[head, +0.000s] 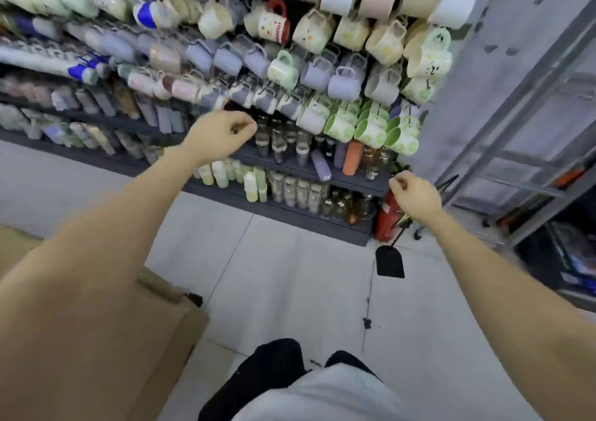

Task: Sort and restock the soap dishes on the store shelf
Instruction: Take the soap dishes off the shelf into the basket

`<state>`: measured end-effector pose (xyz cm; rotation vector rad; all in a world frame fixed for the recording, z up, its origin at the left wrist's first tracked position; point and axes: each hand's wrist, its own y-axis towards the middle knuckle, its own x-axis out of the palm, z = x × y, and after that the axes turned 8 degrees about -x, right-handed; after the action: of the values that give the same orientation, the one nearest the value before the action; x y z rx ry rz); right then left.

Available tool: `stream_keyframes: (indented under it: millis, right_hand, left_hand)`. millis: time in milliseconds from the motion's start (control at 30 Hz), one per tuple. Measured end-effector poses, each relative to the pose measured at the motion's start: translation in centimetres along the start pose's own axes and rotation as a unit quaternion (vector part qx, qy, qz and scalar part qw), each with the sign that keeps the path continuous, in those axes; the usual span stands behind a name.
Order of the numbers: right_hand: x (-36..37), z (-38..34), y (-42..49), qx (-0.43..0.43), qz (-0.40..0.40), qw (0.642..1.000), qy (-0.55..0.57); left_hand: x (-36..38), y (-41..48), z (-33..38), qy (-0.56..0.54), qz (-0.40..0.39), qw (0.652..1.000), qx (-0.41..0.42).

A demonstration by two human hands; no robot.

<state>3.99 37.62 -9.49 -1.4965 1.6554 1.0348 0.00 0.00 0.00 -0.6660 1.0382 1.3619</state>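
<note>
My left hand (pixel 222 136) is stretched out in front of the dark store shelf (pixel 354 180), level with a row of glass jars (pixel 280 141). Its fingers are curled in and nothing shows in them. My right hand (pixel 416 196) hovers near the shelf's right end, above a red fire extinguisher (pixel 385 217), with its fingers also curled and holding nothing. Hanging mugs (pixel 342 33) in white, green, lilac and cream fill the upper shelf wall. I cannot make out any soap dish among the blurred goods.
A brown cardboard box (pixel 106 330) stands on the floor at lower left, under my left arm. A grey metal rack (pixel 522 149) rises at the right. A black tag (pixel 389 261) lies on the tiled floor (pixel 290 275). Pale bottles (pixel 232 175) line the lower shelves.
</note>
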Motion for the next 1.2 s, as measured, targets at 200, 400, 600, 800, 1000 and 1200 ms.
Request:
stream_keyframes:
  millis: [200,400,600,800,1000,1200]
  right_hand:
    - [9.5,-4.4,0.7,-0.127,-0.209,0.969,-0.04]
    - [17.8,-10.4,5.9,-0.246,-0.363,0.897,-0.061]
    - [24.5,-17.0,15.7,-0.326,-0.427,0.837,-0.102]
    - [29.6,-24.3,26.5,-0.381,-0.454,0.792,-0.146]
    - [33.9,-31.4,35.8,-0.43,-0.478,0.751,-0.151]
    - [39.4,-41.4,46.4,-0.509,-0.47,0.703,-0.158]
  left_hand:
    - [6.2,-2.9,-3.2,0.044,-0.143,0.987,-0.066]
    - [9.4,-2.1,-9.5,0.031,-0.199,0.969,-0.146]
    - [8.4,2.8,-18.7,0.0,-0.192,0.949,-0.25]
    - [4.3,8.2,-27.0,-0.019,-0.137,0.926,-0.352]
    - [1.0,12.7,-33.9,-0.064,-0.079,0.885,-0.455]
    - [-2.9,19.0,-42.2,-0.053,-0.008,0.865,-0.5]
